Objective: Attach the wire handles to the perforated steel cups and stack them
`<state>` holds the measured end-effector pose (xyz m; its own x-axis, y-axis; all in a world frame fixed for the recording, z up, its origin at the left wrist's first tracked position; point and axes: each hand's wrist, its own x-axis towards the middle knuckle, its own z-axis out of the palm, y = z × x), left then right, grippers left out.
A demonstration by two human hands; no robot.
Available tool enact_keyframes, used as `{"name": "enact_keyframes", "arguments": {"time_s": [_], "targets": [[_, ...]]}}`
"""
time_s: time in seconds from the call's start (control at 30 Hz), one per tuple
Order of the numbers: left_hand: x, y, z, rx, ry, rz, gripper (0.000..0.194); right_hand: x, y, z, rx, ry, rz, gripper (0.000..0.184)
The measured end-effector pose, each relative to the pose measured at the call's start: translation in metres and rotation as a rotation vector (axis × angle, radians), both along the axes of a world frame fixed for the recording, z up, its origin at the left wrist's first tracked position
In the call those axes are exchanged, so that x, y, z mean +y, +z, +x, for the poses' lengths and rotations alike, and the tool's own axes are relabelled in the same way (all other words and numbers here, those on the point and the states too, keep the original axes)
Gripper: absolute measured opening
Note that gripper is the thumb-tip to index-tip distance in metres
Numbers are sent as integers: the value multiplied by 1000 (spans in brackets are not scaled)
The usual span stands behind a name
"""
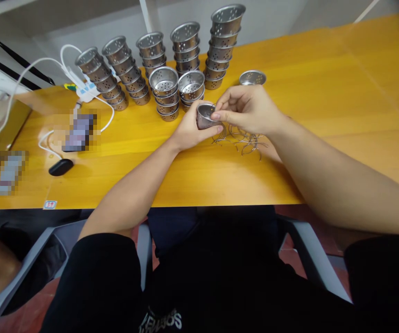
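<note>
My left hand (189, 132) is wrapped round a small perforated metal cup (204, 116), holding it just above the yellow table (324, 106). My right hand (246, 108) pinches at the cup's rim with thumb and fingers closed; what it pinches looks like a thin wire piece, too small to be sure. A heap of bent wire handles (246, 141) lies on the table under my right wrist. Behind the hands stand several stacks of the same metal cups (185, 51), and one single cup (252, 77) sits apart at the right.
A white power strip (88, 90) with cables lies at the back left. A blurred phone (79, 132), a black oval object (61, 167) and another blurred item (7, 172) sit on the left side. Chair arms (310, 259) flank my lap below the table edge.
</note>
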<state>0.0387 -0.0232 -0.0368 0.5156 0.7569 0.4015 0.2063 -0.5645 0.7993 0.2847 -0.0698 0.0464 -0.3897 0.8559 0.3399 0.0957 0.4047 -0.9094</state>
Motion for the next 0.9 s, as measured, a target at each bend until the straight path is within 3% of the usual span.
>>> {"name": "enact_keyframes", "arguments": {"time_s": [0.13,0.27,0.5,0.77,0.9], "targets": [[-4,6,3,-38,50,-26,92,5,-4,3,19,-151,109,75],[-6,10,3,-56,94,-39,88,8,-2,12,-88,-191,246,56],[-4,8,2,-68,103,-14,89,7,-3,14,-137,-84,209,25],[-1,1,0,-79,89,13,95,6,-11,10,-154,12,130,32],[-1,0,-1,-91,65,8,97,11,-14,15,-172,18,218,22]]}}
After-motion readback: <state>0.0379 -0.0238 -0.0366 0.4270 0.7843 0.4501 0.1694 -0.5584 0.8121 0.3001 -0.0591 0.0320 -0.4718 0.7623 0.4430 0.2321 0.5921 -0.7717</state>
